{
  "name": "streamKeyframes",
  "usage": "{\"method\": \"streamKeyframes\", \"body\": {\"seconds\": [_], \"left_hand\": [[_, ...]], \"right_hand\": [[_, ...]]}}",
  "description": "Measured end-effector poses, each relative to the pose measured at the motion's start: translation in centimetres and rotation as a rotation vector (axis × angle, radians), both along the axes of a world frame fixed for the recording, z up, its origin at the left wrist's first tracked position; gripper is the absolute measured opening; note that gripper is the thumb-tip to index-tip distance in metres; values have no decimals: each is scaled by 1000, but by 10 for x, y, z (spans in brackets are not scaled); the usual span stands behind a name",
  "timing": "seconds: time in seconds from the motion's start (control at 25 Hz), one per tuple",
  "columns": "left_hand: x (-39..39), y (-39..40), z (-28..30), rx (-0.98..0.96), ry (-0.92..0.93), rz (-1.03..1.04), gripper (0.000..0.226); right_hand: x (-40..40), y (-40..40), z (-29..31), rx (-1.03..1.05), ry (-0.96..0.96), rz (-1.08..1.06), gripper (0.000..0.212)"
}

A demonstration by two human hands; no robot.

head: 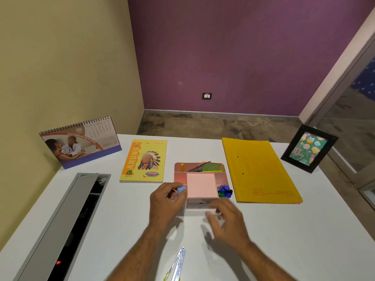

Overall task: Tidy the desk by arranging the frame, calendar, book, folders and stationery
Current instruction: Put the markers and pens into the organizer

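A pink desk organiser (199, 173) stands mid-desk, holding a pink note pad, pens at its back and blue and green pins (224, 191) at its right. My left hand (165, 201) pinches a small blue object (181, 189) at the organiser's left edge. Blurred, my right hand (227, 219) hovers with spread fingers just in front of the organiser. A yellow book (144, 160) lies to the left, yellow folders (258, 169) to the right. The desk calendar (80, 141) stands far left, the black picture frame (309, 149) far right.
A grey cable tray with its lid raised (67, 218) runs along the desk's left side. A metal clip-like tool (177, 264) lies near the front edge between my forearms. The white desk (304, 240) ends at a carpeted floor beyond.
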State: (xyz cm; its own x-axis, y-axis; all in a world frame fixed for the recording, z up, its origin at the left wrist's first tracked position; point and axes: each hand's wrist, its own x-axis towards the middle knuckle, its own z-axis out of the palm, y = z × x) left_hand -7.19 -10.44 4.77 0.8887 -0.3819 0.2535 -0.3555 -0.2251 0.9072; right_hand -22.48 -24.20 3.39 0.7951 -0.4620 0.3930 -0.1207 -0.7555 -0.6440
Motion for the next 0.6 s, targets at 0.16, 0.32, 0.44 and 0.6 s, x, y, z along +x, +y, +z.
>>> {"method": "streamKeyframes", "body": {"seconds": [0.16, 0.32, 0.44, 0.6], "left_hand": [[16, -4, 9, 7, -116, 83, 22], [24, -5, 6, 113, -101, 48, 30], [24, -5, -3, 226, -76, -8, 31], [23, -8, -13, 377, -55, -97, 31]], "right_hand": [[-28, 38, -45, -356, 346, 474, 42], [-23, 56, -80, -484, 609, 593, 72], [-12, 62, -83, -518, 699, 586, 74], [-7, 61, -81, -582, 642, 588, 54]]}}
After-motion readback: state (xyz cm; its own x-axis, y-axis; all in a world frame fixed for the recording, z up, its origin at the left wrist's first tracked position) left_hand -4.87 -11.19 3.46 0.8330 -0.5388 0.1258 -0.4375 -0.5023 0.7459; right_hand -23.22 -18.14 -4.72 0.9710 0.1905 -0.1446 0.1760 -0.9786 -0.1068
